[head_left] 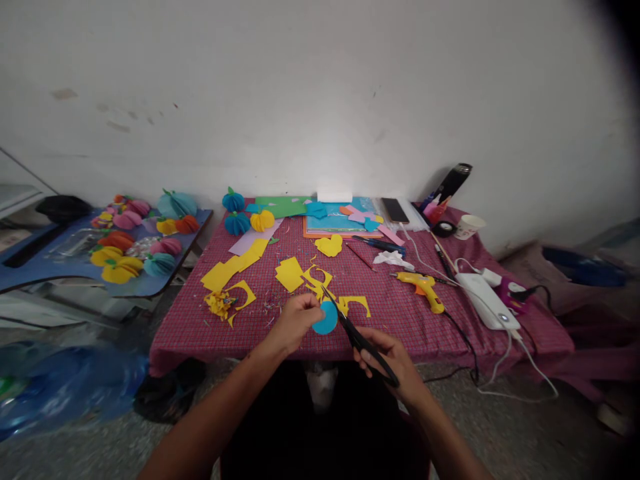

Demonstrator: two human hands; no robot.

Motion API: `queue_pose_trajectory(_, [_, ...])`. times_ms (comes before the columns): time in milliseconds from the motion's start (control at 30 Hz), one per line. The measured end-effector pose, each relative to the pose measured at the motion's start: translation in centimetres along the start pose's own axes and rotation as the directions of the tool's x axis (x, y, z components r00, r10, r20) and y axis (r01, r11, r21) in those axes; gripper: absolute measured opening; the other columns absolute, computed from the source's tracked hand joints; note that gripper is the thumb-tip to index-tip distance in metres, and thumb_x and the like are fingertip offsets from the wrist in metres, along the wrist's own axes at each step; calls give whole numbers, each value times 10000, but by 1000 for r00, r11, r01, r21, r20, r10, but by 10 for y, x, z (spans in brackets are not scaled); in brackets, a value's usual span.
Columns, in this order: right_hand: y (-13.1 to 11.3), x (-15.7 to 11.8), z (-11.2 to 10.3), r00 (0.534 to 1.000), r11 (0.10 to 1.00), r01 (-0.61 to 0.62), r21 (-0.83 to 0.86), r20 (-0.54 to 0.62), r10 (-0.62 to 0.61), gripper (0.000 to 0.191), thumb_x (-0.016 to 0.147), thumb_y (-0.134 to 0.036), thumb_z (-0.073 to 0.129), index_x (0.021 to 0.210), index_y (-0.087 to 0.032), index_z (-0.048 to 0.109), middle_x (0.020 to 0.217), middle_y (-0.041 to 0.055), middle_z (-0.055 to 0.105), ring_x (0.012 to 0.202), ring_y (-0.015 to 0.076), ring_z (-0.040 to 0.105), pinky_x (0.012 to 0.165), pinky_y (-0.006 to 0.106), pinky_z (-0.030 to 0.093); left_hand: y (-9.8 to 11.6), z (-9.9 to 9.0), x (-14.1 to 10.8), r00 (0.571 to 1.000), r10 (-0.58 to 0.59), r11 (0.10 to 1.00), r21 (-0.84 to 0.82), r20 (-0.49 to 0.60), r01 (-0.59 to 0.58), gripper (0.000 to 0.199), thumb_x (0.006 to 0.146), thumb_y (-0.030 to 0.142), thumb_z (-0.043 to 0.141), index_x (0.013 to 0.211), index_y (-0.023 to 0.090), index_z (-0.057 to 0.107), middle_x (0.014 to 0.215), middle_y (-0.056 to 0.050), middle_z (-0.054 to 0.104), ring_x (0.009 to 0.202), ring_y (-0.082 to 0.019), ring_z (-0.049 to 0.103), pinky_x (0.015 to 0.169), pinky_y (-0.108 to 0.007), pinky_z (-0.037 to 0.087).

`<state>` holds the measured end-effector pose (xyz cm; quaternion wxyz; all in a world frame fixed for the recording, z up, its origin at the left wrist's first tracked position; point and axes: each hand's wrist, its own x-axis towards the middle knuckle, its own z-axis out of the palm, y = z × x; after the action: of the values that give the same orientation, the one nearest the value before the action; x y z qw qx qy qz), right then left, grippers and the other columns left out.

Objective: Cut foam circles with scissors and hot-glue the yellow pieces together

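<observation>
You sit at a table spread with a red checked cloth (185, 340), your left hand (299, 320) pinching a blue paper circle (325, 321) by its edge, above the cloth's near side. Your right hand (383, 357) is closed around the handles of black scissors (369, 348), blades pointing away beside the circle; how far apart they stand, you cannot tell from here. Cut yellow paper (289, 275) and tiny scraps litter the cloth ahead. A yellow glue gun (423, 287) lies to the right, near a white power strip (485, 301). Along the back, a phone (395, 210) and a dark flask (453, 181) stand out before a scuffed white wall (300, 100). At left, a blue side table (165, 260) carries colorful pleated paper shapes (123, 269); below it, a large blue plastic bottle (90, 380) lies on the speckled floor (70, 460).
</observation>
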<state>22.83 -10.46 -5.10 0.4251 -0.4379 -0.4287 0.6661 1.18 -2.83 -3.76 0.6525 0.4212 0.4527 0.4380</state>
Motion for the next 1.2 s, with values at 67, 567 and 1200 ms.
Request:
queue_pose_trajectory(67, [-1,0,0,1000,1000,8,-5,7,-8,454,744,-400,801,1140,-203,699,745,16,638,582,118,528,483,214,412,0,-1,1,1000,-3,1000,2,2,3,140,627,172,643,603,180,505,546,51,499,501,-86,421,504,-220,292])
queue_pose_trajectory(567, [-2,-1,-6,997,1000,20,-13,80,-19,464,784,-374,765,1199,-191,670,795,34,643,630,133,544,518,230,427,10,-3,1,998,-26,997,78,60,21,124,603,190,628,594,175,505,546,47,487,499,-82,420,511,-219,312])
queue_pose_trajectory(1200, [1,2,-4,998,1000,27,14,57,-28,427,791,-381,770,1167,-196,686,760,18,630,578,101,517,480,193,410,11,-3,3,995,-20,990,144,98,6,117,615,194,603,605,171,488,551,59,468,512,-81,408,512,-217,311])
